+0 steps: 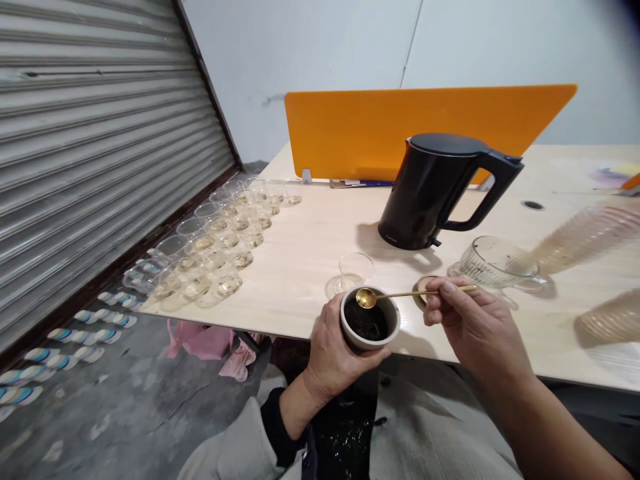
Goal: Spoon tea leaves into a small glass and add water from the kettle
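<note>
- While the left hand (pixel 334 343) wraps its side, a round, pale grey cup (pixel 395 323) holding dark loose bits (pixel 365 325) sits at the near edge of the desk (pixel 310 247); whether it bears on the desk, I cannot tell.
- The right hand (pixel 473 313) has a pinching grip on the long handle of a gold metal spoon (pixel 367 298), whose bowl lies over the cup's mouth.
- If the left grip slackens or the cup tilts, the dark bits could spill past the edge; a twist of the thin handle could scatter anything the spoon carries.
- Just beyond the cup, a clear plastic tumbler (pixel 353 277) could topple if the left knuckles nudge it.
- Near the right hand, a swinging wrist could knock the ribbed clear glass vessel (pixel 500 267).
- Farther back stands a tall black kettle (pixel 430 190); well leftward, rows of clear plastic cups (pixel 225 243).
</note>
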Available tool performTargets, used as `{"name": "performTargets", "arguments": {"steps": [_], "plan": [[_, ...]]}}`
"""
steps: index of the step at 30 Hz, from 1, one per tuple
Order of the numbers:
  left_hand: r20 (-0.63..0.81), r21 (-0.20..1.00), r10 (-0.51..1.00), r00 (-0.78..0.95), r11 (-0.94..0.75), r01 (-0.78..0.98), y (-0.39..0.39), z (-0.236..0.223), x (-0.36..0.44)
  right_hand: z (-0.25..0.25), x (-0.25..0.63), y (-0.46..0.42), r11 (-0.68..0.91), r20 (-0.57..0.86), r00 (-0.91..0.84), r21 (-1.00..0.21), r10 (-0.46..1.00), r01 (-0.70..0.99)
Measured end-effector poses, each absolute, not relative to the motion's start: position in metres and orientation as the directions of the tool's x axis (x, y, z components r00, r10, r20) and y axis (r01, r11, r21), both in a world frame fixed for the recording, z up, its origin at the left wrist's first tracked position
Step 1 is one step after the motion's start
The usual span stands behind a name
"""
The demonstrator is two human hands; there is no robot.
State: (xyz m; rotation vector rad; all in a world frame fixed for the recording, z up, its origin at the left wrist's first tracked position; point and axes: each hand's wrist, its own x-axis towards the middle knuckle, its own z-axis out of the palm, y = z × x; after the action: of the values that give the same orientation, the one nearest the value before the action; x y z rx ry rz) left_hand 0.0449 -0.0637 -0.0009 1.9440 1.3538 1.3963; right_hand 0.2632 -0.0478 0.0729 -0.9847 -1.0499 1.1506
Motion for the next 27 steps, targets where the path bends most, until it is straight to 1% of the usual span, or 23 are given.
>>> {"name": "performTargets", "arguments": {"steps": [4, 8, 13, 16, 18, 19, 21, 23, 24, 27], "plan": [[0.523, 0.738, 0.851, 0.040, -0.476, 0.478, -0.064, -0.001, 0.046, 0.073, 0.268, -0.038, 0.069, 0.027, 0.139, -0.951, 0.990, -0.302], [0.538, 0.728, 0.842, 0.035, -0.485, 0.484, -0.064, 0.000, 0.047, 0.073, 0.269, -0.031, 0.035, -0.017, 0.148, -0.941, 0.989, -0.337], [0.554, 0.715, 0.832, 0.032, -0.496, 0.494, -0.063, -0.002, 0.047, 0.083, 0.265, -0.019, 0.072, 0.017, 0.166, -0.941, 0.986, -0.330], [0.559, 0.706, 0.828, 0.043, -0.502, 0.499, -0.063, -0.003, 0.046, 0.091, 0.258, -0.013, 0.166, 0.105, 0.206, -0.938, 0.973, -0.304], [0.556, 0.707, 0.830, 0.042, -0.499, 0.501, -0.063, -0.003, 0.046, 0.093, 0.252, -0.010, 0.282, 0.221, 0.259, -0.931, 0.940, -0.230], [0.556, 0.708, 0.830, 0.041, -0.498, 0.501, -0.063, -0.003, 0.046, 0.092, 0.249, -0.010, 0.316, 0.272, 0.257, -0.937, 0.927, -0.147], [0.556, 0.705, 0.830, 0.038, -0.495, 0.507, -0.063, -0.003, 0.046, 0.089, 0.242, -0.009, 0.317, 0.324, 0.196, -0.946, 0.925, 0.067], [0.554, 0.702, 0.832, 0.033, -0.488, 0.519, -0.063, -0.004, 0.046, 0.086, 0.237, -0.008, 0.292, 0.328, 0.134, -0.928, 0.935, 0.233], [0.552, 0.702, 0.834, 0.030, -0.484, 0.523, -0.063, -0.005, 0.046, 0.085, 0.236, -0.008, 0.294, 0.336, 0.128, -0.918, 0.933, 0.265], [0.544, 0.710, 0.839, 0.031, -0.480, 0.515, -0.063, -0.006, 0.046, 0.086, 0.236, -0.008, 0.338, 0.382, 0.168, -0.909, 0.909, 0.243]]}}
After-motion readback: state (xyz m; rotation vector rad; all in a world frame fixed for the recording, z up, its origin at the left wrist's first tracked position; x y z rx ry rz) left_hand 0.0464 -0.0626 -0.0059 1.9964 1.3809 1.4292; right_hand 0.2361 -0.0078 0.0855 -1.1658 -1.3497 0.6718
